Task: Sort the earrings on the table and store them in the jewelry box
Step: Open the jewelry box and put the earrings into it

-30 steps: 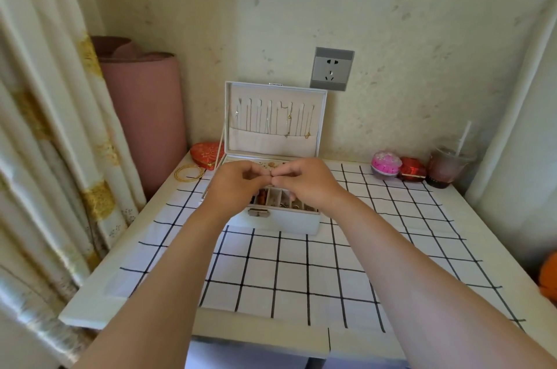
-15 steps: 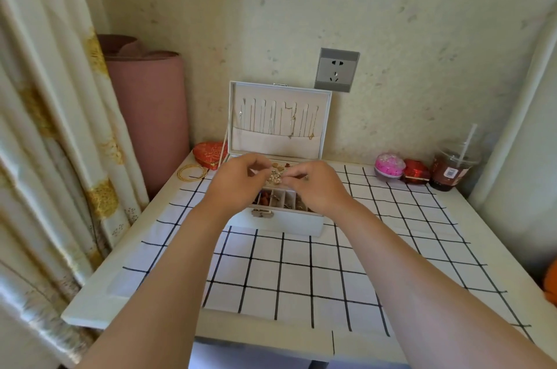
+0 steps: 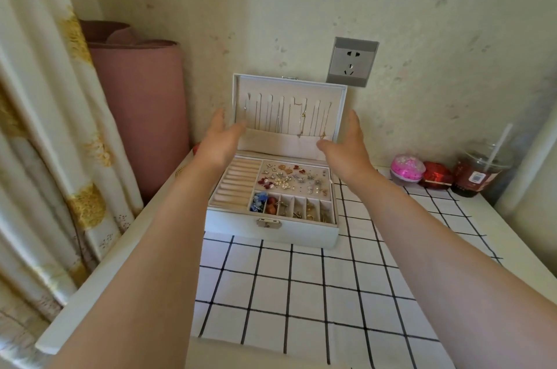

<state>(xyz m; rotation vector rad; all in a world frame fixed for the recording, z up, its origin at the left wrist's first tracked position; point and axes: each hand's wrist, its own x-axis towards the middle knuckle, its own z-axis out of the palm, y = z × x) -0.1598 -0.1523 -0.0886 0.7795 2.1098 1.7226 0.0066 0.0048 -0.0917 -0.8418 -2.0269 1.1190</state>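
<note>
The white jewelry box [image 3: 298, 234] stands open at the back of the table, its lid [image 3: 289, 115] upright with thin necklaces hanging inside. Several small earrings [image 3: 291, 178] lie pinned on the upper right pad, and more fill the row of narrow compartments [image 3: 294, 207] along the front. The ring rolls on the left are bare. My left hand [image 3: 221, 139] is raised at the lid's left edge, fingers apart, holding nothing. My right hand [image 3: 346, 144] is raised at the lid's right edge, also empty with fingers spread.
A checked cloth [image 3: 316, 287] covers the white table. A pink round box [image 3: 407, 171], a red heart box [image 3: 437, 177] and a lidded drink cup with straw [image 3: 479, 171] stand at the back right. A rolled pink mat [image 3: 141, 115] and curtain [image 3: 45, 127] are at left.
Both hands have lifted off the box tray, moved apart and opened beside the lid. The camera has moved closer to the box.
</note>
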